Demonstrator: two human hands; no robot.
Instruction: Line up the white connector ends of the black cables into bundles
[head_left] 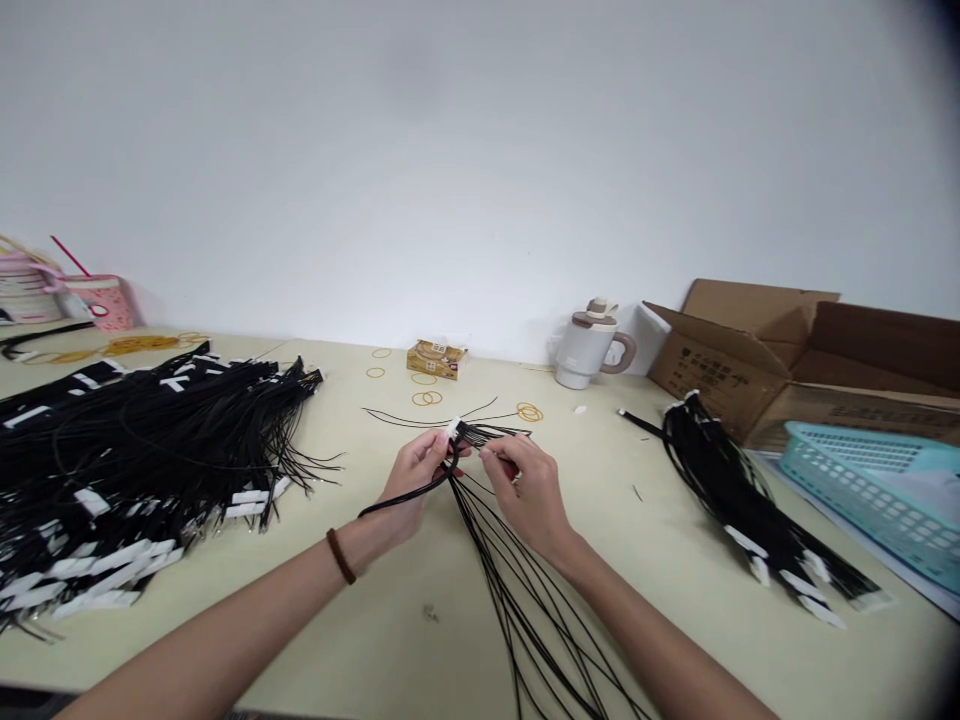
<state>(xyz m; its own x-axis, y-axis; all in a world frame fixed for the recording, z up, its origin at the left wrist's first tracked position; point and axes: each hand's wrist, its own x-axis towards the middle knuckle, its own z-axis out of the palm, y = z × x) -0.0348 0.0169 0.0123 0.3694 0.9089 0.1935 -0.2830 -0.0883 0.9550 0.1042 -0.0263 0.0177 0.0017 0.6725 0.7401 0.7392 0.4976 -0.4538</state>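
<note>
At frame centre, gripping the white connector [454, 428] with left fingers [429, 446] and pinching black wires [474, 434] with right fingers [496, 468], apparently separating them, likely needing a steady hold next.

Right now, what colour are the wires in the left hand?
Black; the wires in the left hand show best in the head view, the only one.

The bare left hand [411, 468] and the bare right hand [529, 490] are close together, fingertips facing each other. Both are pinching, with thumbs and fingers bent. The bare left arm [247, 590] slants down and left from its hand; the bare right arm [652, 630] slants down and right.
</note>
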